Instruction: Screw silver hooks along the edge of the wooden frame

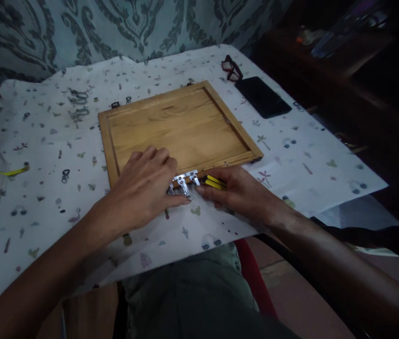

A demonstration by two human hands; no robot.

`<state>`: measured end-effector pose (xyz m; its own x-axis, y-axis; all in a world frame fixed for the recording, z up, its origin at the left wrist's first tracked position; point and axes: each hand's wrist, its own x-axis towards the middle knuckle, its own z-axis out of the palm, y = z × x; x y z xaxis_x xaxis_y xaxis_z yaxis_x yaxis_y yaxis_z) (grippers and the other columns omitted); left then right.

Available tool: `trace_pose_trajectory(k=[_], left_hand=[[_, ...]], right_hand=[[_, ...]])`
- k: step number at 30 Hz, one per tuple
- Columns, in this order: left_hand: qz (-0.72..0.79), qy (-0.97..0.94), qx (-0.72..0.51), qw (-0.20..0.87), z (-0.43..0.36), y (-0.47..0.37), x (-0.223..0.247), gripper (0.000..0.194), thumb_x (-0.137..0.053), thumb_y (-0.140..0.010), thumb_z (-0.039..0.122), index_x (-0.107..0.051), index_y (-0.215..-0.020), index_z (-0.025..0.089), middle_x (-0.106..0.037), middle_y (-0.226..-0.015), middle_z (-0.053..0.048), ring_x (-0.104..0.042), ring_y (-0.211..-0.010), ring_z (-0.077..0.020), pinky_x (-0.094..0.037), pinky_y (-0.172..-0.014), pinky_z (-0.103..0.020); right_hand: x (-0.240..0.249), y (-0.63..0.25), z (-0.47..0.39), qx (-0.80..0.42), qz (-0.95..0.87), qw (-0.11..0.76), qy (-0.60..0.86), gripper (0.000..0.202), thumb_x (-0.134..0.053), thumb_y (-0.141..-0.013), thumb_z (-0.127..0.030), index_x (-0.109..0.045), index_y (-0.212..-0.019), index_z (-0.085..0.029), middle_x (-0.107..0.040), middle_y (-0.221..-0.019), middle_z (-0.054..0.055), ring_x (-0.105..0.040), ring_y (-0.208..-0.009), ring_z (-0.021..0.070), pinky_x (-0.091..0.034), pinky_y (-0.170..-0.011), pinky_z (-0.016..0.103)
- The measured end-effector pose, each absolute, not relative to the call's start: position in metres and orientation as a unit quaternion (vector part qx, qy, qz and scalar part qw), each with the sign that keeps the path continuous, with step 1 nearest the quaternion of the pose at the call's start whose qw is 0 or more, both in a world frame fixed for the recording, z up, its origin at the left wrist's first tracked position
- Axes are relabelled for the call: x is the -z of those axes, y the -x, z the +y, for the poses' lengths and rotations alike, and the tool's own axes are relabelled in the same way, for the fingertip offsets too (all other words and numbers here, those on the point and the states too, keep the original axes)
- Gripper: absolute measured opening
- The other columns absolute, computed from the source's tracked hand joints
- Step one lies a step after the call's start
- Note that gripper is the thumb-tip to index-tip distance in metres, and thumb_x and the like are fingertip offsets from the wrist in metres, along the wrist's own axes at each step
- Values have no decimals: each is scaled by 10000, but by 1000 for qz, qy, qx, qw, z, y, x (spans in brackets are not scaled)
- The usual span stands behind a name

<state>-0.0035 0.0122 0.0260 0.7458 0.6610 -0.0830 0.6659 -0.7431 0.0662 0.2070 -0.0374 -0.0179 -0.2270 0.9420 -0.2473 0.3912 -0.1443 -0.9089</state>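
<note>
A framed wooden panel (171, 125) lies flat on the patterned tablecloth. Along its near edge is a silver metal strip with hook-like pieces (182, 181). My left hand (146, 183) is curled over that edge, its thumb below the metal pieces and its fingers on the wood; the fingertips are partly hidden. In my right hand (236, 190) is a tool with a yellow-and-black handle (215, 182), pointing at the right end of the metal strip. Its working end is too small and blurred to name.
More silver metal pieces (79, 96) lie at the left rear of the tablecloth (44, 141). A yellow slim object (13, 171) is farther left. Glasses (232, 69) and a dark phone (263, 97) are at the right rear. Small dark bits (232, 231) lie near the front edge.
</note>
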Motion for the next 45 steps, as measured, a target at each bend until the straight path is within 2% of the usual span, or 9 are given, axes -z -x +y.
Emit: trace_pose_trajectory(k=[5,12,26,32,39,45], left_hand=[[369,-928,19,44,11,1,-16,481,-718,-881,608,-636,-955,140,-603,-992,-98,-565,-1033,-314,-459,-875,-444],[378,-925,26,33,8,-3,-15,461,-711,-889,606,-643,-958,155,-610,-978,-88,-581,-1034,-302,-470,-875,-430],[374,-927,23,26,7,-3,-13,450,-686,-902,608,-641,-940,161,-613,-933,-81,-586,-976,-287,-471,-831,-422],[356,-933,-2,52,7,-2,-13,476,-697,-902,605,-637,-1063,161,-614,-1000,-78,-582,-1012,-280,-460,-859,-415],[336,-937,6,93,8,0,-23,393,-672,-943,545,-693,-1120,194,-612,-1072,-72,-551,-1054,-285,-426,-887,-436],[324,-942,1,84,10,5,-28,315,-607,-1000,473,-720,-1165,230,-610,-1090,-86,-542,-1060,-286,-425,-879,-431]], right_hand=[[19,-208,-37,-504,-606,275,550,251,-673,-884,-395,-689,-813,-155,-538,-566,-35,-466,-504,93,-335,-483,255],[17,-206,-37,-507,-599,275,556,175,-663,-877,-314,-686,-809,-154,-524,-544,-49,-457,-495,86,-332,-488,249],[14,-204,-38,-510,-584,267,572,151,-670,-876,-297,-681,-818,-159,-551,-569,-35,-472,-494,87,-341,-468,254],[14,-204,-38,-501,-601,264,564,185,-656,-882,-330,-679,-811,-161,-533,-540,-44,-448,-484,90,-309,-482,263],[13,-205,-37,-488,-615,255,564,214,-646,-879,-348,-707,-850,-146,-547,-565,-33,-467,-514,108,-314,-513,269],[11,-205,-36,-487,-621,257,557,237,-652,-888,-382,-698,-826,-158,-552,-592,-30,-471,-527,101,-321,-510,255]])
